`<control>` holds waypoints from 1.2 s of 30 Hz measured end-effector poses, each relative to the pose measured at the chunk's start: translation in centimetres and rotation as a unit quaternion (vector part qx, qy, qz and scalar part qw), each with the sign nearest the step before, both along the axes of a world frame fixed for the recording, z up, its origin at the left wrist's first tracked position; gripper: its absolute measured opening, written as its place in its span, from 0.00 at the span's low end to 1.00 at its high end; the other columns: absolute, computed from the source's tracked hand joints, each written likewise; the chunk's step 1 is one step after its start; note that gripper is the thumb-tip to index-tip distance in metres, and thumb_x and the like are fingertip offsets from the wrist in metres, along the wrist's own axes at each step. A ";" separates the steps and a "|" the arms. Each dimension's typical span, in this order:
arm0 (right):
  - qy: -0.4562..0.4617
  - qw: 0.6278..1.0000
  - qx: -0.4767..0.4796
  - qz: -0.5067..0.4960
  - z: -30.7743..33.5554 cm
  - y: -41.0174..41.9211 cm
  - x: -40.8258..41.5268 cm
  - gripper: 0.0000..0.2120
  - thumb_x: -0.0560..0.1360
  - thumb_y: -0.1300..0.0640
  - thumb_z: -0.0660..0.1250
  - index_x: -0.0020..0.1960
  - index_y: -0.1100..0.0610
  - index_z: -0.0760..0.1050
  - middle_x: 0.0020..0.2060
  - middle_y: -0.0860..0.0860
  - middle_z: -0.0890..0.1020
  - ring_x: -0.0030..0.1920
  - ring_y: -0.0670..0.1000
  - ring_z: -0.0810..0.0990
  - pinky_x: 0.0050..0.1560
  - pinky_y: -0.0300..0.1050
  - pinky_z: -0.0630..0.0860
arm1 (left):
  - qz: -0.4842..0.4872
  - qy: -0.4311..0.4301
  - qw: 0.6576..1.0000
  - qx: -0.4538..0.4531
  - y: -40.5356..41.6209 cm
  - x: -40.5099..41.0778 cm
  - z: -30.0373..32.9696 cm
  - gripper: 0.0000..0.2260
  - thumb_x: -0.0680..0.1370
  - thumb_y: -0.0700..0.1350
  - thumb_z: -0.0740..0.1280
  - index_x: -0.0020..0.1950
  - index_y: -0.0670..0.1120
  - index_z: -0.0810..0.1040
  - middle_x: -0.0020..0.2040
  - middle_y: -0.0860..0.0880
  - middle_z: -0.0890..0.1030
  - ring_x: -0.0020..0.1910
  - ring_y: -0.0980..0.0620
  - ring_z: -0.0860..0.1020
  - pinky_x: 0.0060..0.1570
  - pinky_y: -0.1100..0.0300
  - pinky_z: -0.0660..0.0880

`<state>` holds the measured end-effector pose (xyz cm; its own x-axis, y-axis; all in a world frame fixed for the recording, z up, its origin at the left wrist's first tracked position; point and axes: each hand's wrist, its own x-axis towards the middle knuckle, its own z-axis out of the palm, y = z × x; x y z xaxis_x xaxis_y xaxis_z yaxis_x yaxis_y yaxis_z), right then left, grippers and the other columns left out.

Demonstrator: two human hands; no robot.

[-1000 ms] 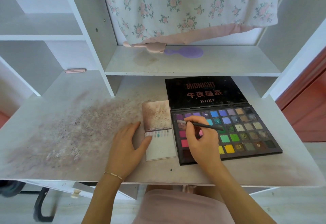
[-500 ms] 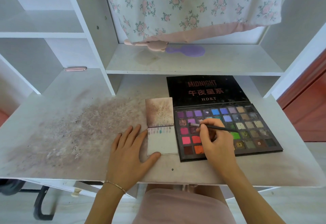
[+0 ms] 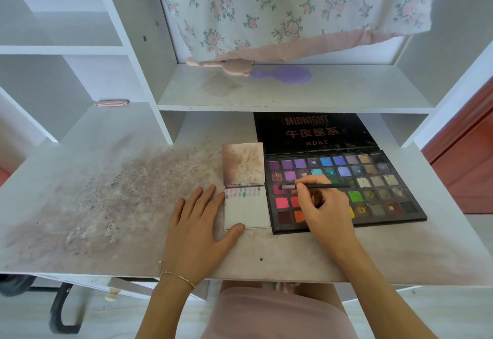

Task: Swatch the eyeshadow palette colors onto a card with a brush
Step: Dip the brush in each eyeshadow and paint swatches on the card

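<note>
Brush [image 3: 314,186] in right hand [image 3: 324,212] over palette [image 3: 378,178]; left hand [image 3: 198,228] on card [image 3: 248,212].

Both forearms bare to the frame edge, no sleeves in view. Left hand [image 3: 198,228]: thin bracelet [image 3: 177,278] at the wrist, a fine chain with small pale elongated beads, lying slantwise across the wrist. No rings seen on its fingers; nails short, unpainted as far as can be told. Right hand [image 3: 324,212]: nothing worn at the wrist. Lap covered in a dusty-pink garment [image 3: 274,314], plain, lightly textured fabric.
</note>
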<state>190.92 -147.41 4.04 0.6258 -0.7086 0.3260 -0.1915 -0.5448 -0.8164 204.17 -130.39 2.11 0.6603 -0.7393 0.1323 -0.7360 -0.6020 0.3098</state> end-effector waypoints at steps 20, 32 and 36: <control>0.031 1.000 -0.001 -0.003 0.0 -0.1 0.2 0.08 0.74 0.61 0.63 0.42 0.48 0.73 0.37 0.46 0.77 0.37 0.46 0.75 0.35 0.36 0.73 | -0.008 0.004 1.000 -0.027 0.1 0.1 -0.2 0.36 0.68 0.70 0.46 0.70 0.54 0.64 0.72 0.54 0.62 0.73 0.55 0.56 0.71 0.57 0.42; -0.038 0.999 0.019 -0.007 0.4 0.6 0.3 0.14 0.74 0.66 0.63 0.40 0.46 0.70 0.31 0.46 0.76 0.34 0.47 0.75 0.29 0.34 0.70 | -0.006 0.044 0.993 -0.108 0.5 -0.1 0.0 0.25 0.72 0.62 0.55 0.63 0.51 0.73 0.68 0.53 0.70 0.67 0.61 0.59 0.70 0.59 0.48; -0.035 0.998 0.039 0.044 0.7 2.3 1.3 0.15 0.73 0.65 0.64 0.40 0.44 0.69 0.32 0.46 0.76 0.35 0.47 0.76 0.31 0.36 0.73 | -0.006 0.049 0.991 -0.128 0.7 -0.1 0.0 0.20 0.72 0.55 0.61 0.60 0.48 0.77 0.65 0.51 0.73 0.64 0.61 0.62 0.69 0.58 0.52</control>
<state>192.26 -145.14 4.72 0.6643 -0.6768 0.3174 -0.0862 -0.4911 -0.8668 204.12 -129.67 2.08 0.6710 -0.6974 0.2516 -0.7011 -0.4864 0.5215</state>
